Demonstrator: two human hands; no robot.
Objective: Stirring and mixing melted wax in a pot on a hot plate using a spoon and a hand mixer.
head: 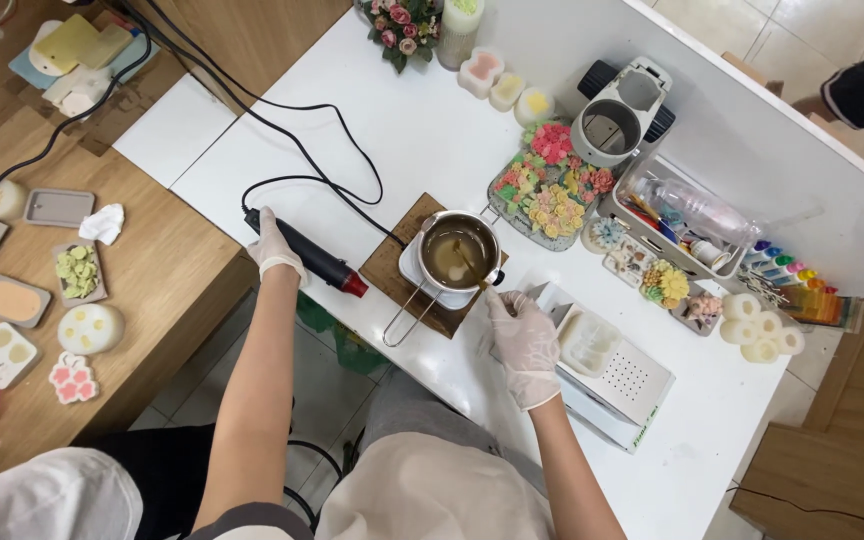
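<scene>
From the head camera, the small stick dipped in the amber liquid is hard to make out, and the right hand [524, 343], in a thin pale glove, seems to pinch its top end at the rim of the small steel melting pot with a long wire handle [460, 252]; the fingertips blur together there. The gloved left hand [274, 245] is curled around the black heat tool with a red nozzle [314, 262], hiding its grip. The pot sits on a white dish over a square wooden board [399, 268], mid-table. The long white table [412, 120] runs against a white partition, with a brown wooden bench [152, 270] to the left and tiled floor below.
</scene>
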